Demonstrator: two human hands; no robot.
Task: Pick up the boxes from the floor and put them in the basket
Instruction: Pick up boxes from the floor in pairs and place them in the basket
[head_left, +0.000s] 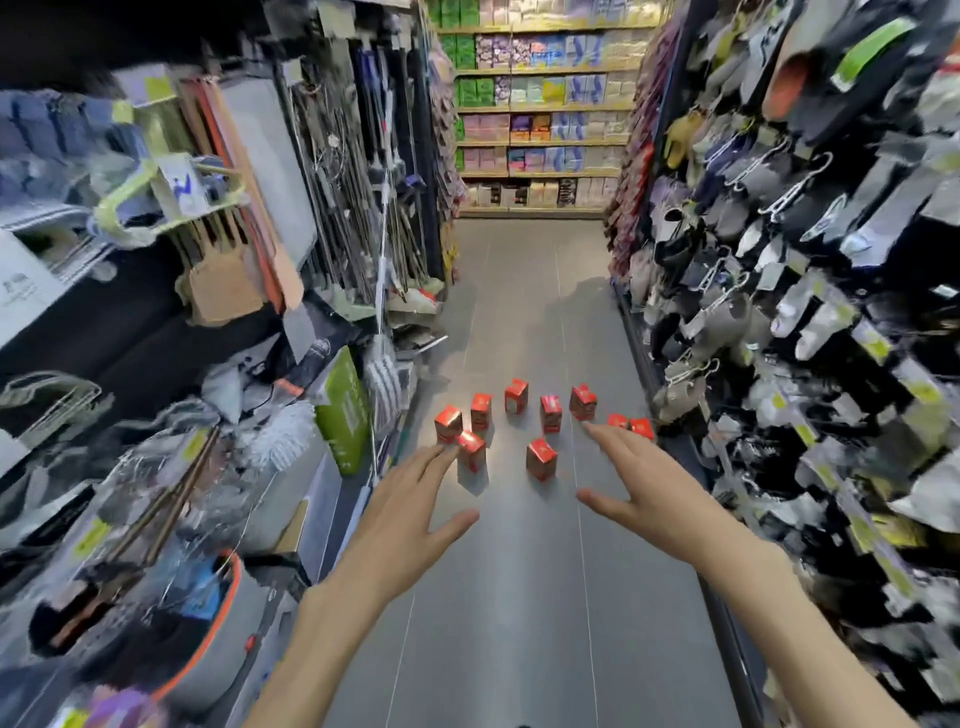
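Observation:
Several small red boxes stand on the grey aisle floor (519, 571) ahead of me, among them one at the front middle (541, 459), one at the front left (472, 450) and one at the back right (583, 401). My left hand (410, 512) reaches forward with fingers spread, its fingertips close to the front-left box. Spread the same way, my right hand (641, 480) hangs empty in front of the boxes on the right. No basket is in view.
Shelves with brooms, brushes and mops (363, 208) line the left side. Racks of hanging socks and slippers (779, 260) line the right. A far shelf of packaged goods (540, 119) closes the aisle. A grey tub with an orange rim (208, 649) sits low left.

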